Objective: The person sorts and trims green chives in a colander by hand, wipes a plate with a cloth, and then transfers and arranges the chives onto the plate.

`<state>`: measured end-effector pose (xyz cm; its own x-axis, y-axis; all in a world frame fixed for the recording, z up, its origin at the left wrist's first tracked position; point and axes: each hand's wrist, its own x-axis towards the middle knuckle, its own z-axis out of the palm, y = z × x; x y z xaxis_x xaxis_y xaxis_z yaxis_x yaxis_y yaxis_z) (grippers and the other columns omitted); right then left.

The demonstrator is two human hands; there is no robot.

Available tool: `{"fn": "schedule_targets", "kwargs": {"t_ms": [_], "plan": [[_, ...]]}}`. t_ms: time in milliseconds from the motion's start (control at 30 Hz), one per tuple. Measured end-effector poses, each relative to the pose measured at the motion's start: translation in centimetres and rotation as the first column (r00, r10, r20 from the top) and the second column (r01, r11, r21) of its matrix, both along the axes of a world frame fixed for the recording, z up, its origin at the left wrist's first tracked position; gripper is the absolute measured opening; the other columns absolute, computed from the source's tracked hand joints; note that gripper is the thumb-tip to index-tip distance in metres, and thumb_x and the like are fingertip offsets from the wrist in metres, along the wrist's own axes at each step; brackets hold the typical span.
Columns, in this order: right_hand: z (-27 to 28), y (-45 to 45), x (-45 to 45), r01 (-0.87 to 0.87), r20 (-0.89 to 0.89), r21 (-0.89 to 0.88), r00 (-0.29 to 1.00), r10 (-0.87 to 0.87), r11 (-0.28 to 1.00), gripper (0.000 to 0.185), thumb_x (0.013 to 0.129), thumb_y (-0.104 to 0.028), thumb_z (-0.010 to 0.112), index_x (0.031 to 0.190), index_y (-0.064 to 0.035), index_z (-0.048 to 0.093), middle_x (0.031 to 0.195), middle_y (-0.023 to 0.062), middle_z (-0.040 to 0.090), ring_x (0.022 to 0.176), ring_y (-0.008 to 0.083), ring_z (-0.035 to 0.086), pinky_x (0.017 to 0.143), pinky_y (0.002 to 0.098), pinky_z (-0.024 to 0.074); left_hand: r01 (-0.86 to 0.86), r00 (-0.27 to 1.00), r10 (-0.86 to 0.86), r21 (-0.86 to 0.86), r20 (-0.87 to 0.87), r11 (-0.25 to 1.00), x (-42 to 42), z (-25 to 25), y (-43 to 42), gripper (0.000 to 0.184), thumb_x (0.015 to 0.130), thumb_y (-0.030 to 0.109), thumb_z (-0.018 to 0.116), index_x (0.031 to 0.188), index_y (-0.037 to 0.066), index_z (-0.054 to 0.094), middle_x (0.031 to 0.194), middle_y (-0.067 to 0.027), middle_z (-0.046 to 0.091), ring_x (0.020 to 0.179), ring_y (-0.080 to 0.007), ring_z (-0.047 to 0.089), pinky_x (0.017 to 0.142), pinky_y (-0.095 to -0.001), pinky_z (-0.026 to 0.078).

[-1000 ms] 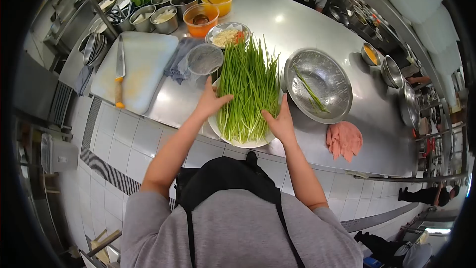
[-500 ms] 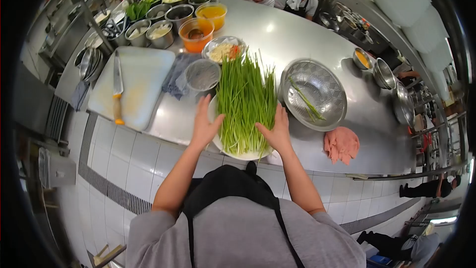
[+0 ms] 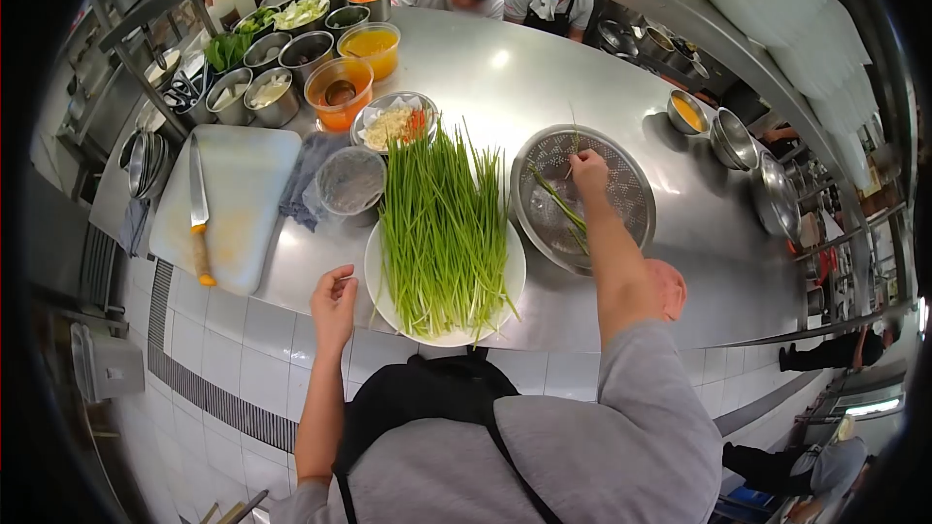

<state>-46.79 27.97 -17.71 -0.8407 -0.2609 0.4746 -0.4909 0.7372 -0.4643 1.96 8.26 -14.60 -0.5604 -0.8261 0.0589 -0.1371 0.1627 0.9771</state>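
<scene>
A thick bunch of green garlic chives (image 3: pixel 442 233) lies on a white plate (image 3: pixel 519 277) at the table's front edge, tips pointing away from me. My right hand (image 3: pixel 589 173) is over the perforated metal colander (image 3: pixel 636 199), its fingers pinched on a thin chive stalk. A few more chives (image 3: pixel 558 199) lie in the colander under that hand. My left hand (image 3: pixel 333 303) hovers off the plate's left side, fingers loosely curled, with nothing visible in it.
A knife (image 3: pixel 199 199) rests on the white cutting board (image 3: pixel 248 170) at left, beside a blue-grey cloth (image 3: pixel 309 175). A lidded tub (image 3: pixel 351 180) and a bowl of chopped garlic (image 3: pixel 393 121) stand behind the plate. Pink gloves or cloth (image 3: pixel 670 286) lie right. Two people work across the table.
My right hand has left the chives on the plate and moved right into the colander, pinching a stalk. My left hand has drawn back leftward from the bunch. The view has shifted.
</scene>
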Motion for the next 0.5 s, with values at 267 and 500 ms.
{"fn": "schedule_targets", "kwargs": {"t_ms": [267, 500], "plan": [[8.1, 4.5, 1.3, -0.365, 0.543, 0.128, 0.804, 0.242, 0.922, 0.018, 0.071, -0.021, 0.064, 0.076, -0.0043, 0.068, 0.067, 0.0134, 0.065, 0.052, 0.0166, 0.062, 0.058, 0.0307, 0.0515, -0.151, 0.986, 0.149, 0.027, 0.076, 0.988, 1.8, 0.3, -1.5, 0.021, 0.086, 0.009, 0.058, 0.105, 0.001, 0.061, 0.095, -0.0042, 0.063, 0.081, -0.008, 0.055, 0.073, -0.0215, 0.043], [4.6, 7.8, 4.8, -0.486, 0.514, 0.329, 0.811, 0.278, 0.81, 0.02, 0.072, -0.022, 0.068, 0.085, -0.0078, 0.07, 0.071, 0.0079, 0.067, 0.064, 0.0178, 0.063, 0.061, 0.031, 0.0493, -0.121, 0.992, 0.117, 0.111, 0.036, 0.986, -0.2, 1.6, -1.7, 0.021, 0.087, 0.009, 0.058, 0.106, -0.001, 0.06, 0.099, -0.0058, 0.063, 0.087, -0.0091, 0.056, 0.08, -0.0227, 0.043]]}}
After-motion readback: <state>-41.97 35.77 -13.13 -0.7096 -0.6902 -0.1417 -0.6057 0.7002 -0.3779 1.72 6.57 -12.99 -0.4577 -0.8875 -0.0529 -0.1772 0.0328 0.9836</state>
